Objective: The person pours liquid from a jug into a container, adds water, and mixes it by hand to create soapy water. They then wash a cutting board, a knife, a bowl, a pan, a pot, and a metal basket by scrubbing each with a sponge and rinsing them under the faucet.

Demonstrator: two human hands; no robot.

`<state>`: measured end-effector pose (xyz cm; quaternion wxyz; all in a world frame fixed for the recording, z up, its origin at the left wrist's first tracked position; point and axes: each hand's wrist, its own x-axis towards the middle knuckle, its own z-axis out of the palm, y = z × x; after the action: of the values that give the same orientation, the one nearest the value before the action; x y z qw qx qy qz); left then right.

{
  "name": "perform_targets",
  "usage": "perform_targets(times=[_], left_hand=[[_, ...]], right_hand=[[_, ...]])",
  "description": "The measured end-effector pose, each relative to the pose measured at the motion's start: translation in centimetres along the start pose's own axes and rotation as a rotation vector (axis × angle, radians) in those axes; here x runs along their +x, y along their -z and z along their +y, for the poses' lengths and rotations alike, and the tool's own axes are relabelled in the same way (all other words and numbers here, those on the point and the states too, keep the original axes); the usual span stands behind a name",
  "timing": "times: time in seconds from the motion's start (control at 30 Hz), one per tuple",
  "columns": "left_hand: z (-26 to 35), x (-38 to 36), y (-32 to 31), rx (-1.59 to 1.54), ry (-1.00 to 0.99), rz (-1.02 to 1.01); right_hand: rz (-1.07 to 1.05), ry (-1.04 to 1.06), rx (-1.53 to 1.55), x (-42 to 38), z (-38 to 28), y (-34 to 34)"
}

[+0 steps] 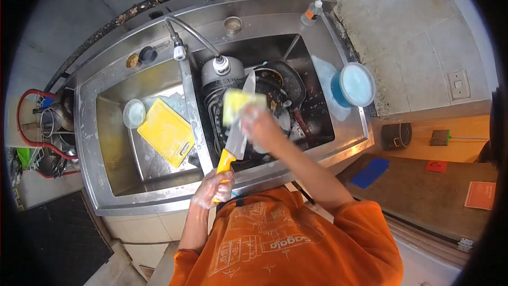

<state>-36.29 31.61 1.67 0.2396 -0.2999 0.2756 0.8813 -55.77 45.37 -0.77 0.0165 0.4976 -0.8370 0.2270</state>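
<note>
My left hand [214, 188], covered in suds, is closed around the yellow handle of a large kitchen knife [236, 140]. The blade points up and away over the right sink basin. In my right hand [256, 124] is a yellow-green sponge [238, 105], pressed against the blade or just over it; motion blurs both. Beneath them, the right basin holds a metal pot [222, 71], dark pans [288, 82] and other soapy dishes. A yellow cutting board [166, 132] with suds on it lies in the left basin.
A small soapy bowl [134, 113] sits beside the board. The flexible faucet [196, 34] arches over the divider. On the right ledge stands a blue tub [355, 86] of foamy liquid, and a pump bottle [312, 11] is at the back corner. A dish rack [45, 132] stands at left.
</note>
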Motion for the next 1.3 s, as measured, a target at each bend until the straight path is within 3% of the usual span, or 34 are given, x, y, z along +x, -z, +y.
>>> perform_targets(times=[0.03, 0.1, 0.17, 0.2, 0.23, 0.3, 0.33, 0.37, 0.43, 0.47, 0.5, 0.57, 0.63, 0.67, 0.73, 0.77, 0.83, 0.9, 0.93, 0.97, 1.03, 1.07, 1.1, 1.17, 1.2, 1.23, 1.3], left_hand=[[0.2, 0.0, 0.2, -0.117, 0.076, 0.011], [-0.1, 0.3, 1.2, -0.269, 0.104, -0.039], [0.2, 0.4, 1.8, -0.299, 0.126, -0.024], [0.4, 0.3, 1.9, -0.302, 0.123, -0.023], [0.4, 0.0, 1.9, -0.226, 0.108, -0.033], [-0.1, -0.9, 1.5, -0.151, 0.114, -0.040], [0.0, -1.2, 1.0, -0.109, 0.110, -0.062], [0.3, -1.3, 0.7, -0.065, 0.103, -0.083], [0.7, -0.9, 0.8, -0.093, 0.090, -0.061], [0.8, -0.5, 1.5, -0.082, 0.065, -0.041], [0.5, -0.4, 2.4, -0.076, 0.054, -0.014], [0.5, -0.8, 3.3, -0.139, 0.119, -0.029], [0.4, -1.4, 3.0, 0.020, -0.048, 0.055], [1.2, -1.2, 2.1, 0.020, -0.070, 0.052], [1.9, -0.6, -0.4, 0.359, -0.198, 0.415], [1.6, 0.2, -0.9, 0.433, -0.224, 0.459], [1.3, 1.5, -2.2, 0.378, -0.266, 0.484], [-0.2, 3.0, -1.2, 0.248, -0.366, 0.409], [-1.0, 3.5, -0.9, 0.119, -0.465, 0.327], [-1.8, 3.9, -0.6, 0.117, -0.453, 0.326], [-1.1, 3.4, -2.7, 0.048, -0.340, 0.451], [-1.0, 3.4, -2.8, 0.121, -0.330, 0.463], [-0.9, 3.4, -3.2, 0.119, -0.327, 0.466], [-0.6, 3.5, -4.0, 0.104, -0.355, 0.600], [-0.8, 3.7, -3.7, 0.074, -0.370, 0.594], [-1.0, 3.8, -3.4, 0.070, -0.370, 0.596], [-1.2, 4.0, -3.0, 0.023, -0.364, 0.569]], right_hand=[[0.118, -0.135, 0.170, 1.2, 1.1, 0.7], [-0.009, -0.112, 0.161, 1.0, -0.5, 1.2], [0.063, 0.328, -0.047, -1.3, -3.6, -0.6], [0.136, 0.193, 0.207, -1.6, -5.4, -0.2], [0.132, 0.190, 0.209, -1.0, -4.4, -0.1], [-0.389, -0.230, 0.124, 1.3, -0.1, 0.6], [-0.117, -0.321, 0.163, 2.8, 2.1, 1.3], [-0.111, -0.323, 0.159, 2.5, 1.8, 1.3], [-0.045, -0.101, 0.004, 1.4, 0.4, 0.4], [0.105, 0.203, -0.056, -0.3, -1.1, -0.7], [0.134, 0.059, 0.278, -0.5, -2.6, -0.8], [-0.161, -0.428, 0.087, 0.5, 1.8, -1.9], [0.138, -0.610, 0.812, 0.0, 6.4, -0.2], [0.157, -0.669, 0.995, -0.5, 7.3, -0.8], [0.157, -0.769, 1.398, -1.7, 6.5, -1.7], [0.161, -0.824, 1.627, -2.9, 5.0, -2.5], [0.197, -0.884, 1.715, -4.4, 1.6, -1.4], [0.182, -1.120, 1.827, -6.1, 0.1, -1.0], [0.161, -1.009, 1.995, -6.9, 0.3, -2.2], [0.166, -1.023, 1.993, -7.7, 0.4, -2.6], [-0.154, -0.753, 0.977, -6.5, -1.3, -0.4], [0.021, -0.519, 0.713, -6.3, -1.9, 0.7], [0.018, -0.521, 0.715, -6.5, -2.1, 1.1], [0.275, -0.644, 0.382, -6.5, -2.4, 1.8], [0.392, -0.737, 0.653, -5.7, -3.0, 3.1], [0.388, -0.735, 0.653, -5.4, -3.7, 3.7], [0.327, -0.782, 1.139, -5.4, -5.3, 3.9]])
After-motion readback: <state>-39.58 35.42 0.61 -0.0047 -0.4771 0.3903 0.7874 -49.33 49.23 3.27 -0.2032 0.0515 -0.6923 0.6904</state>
